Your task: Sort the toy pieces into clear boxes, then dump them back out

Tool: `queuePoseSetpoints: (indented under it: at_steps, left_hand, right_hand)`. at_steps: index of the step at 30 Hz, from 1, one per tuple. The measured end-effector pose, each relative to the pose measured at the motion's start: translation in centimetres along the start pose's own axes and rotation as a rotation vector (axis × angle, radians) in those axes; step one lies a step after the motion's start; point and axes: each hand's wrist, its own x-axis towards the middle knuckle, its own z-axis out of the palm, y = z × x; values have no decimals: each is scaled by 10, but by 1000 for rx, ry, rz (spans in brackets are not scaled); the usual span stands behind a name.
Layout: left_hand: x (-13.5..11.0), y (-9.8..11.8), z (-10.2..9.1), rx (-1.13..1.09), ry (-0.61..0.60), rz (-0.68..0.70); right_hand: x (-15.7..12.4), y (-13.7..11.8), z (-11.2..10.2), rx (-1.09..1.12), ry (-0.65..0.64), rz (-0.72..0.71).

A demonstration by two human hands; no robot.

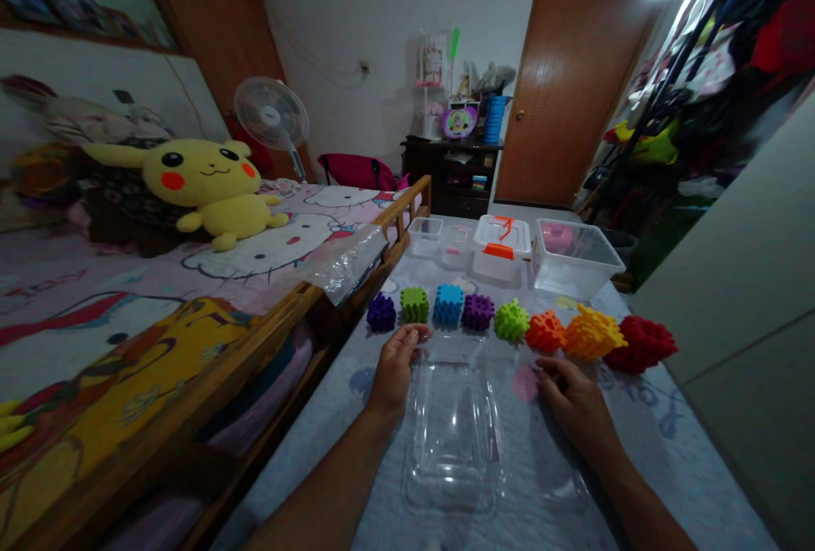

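One corner, far left, of the clear tray (451,428) sits at the left hand (396,364), tray flat on the near table (387,491); right hand (573,394) curled to its right, either grip I can't tell. I'd keep pressure light on thin plastic. Far side, a block row (511,321), purple to red, crowds my reach; clear boxes (576,269) beyond.
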Motion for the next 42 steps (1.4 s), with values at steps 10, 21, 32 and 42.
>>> queuePoseSetpoints:
  at_steps: [10,21,32,42]
  left_hand:
    - [-3,5,4,24,21,-3]
    - [1,34,-12,262,153,177]
    - [87,73,-64,1422,-274,288]
    - [121,62,-67,1551,-456,153]
  right_hand:
    - [0,-1,0,11,15,-9]
    - [0,-4,-2,67,38,-15]
    - [0,-5,-1,62,33,-20]
    - [0,-3,0,59,13,-12]
